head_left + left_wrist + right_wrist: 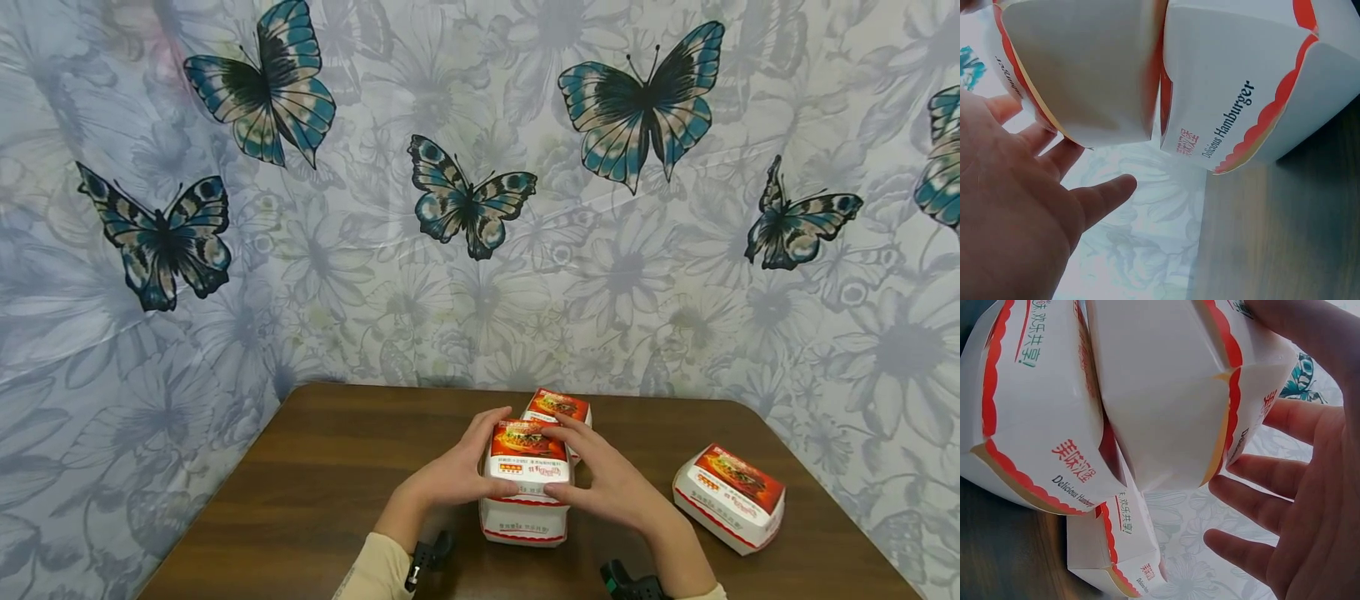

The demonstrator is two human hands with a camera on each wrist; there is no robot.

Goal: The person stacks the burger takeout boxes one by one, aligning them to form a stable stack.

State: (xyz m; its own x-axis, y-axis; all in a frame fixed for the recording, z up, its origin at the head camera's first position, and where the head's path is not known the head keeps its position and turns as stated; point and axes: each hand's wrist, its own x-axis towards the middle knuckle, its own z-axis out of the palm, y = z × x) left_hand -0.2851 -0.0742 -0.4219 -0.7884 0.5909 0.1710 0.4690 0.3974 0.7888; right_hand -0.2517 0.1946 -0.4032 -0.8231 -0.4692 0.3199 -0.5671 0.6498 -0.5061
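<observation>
- My left hand and right hand are gripping the upper box from both sides, thumbs at its front.
- I am holding it directly over the lower box, probably two-handed for an even, level hold; I cannot tell how much weight is resting below.
- The lower box is standing on the worktop, showing "Delicious Hamburger" in black, 美味汉堡 in red and green characters ending 欢乐共享!
- Just behind, the rear box is peeking out, partly covered.
- Well apart on my right, the angled box is sitting alone, likely giving my right hand room.
- The upper, rear and angled boxes are displaying burger pictures on red; no brand is reading clearly.
- Beyond, a butterfly-patterned wall covering is hanging.
</observation>
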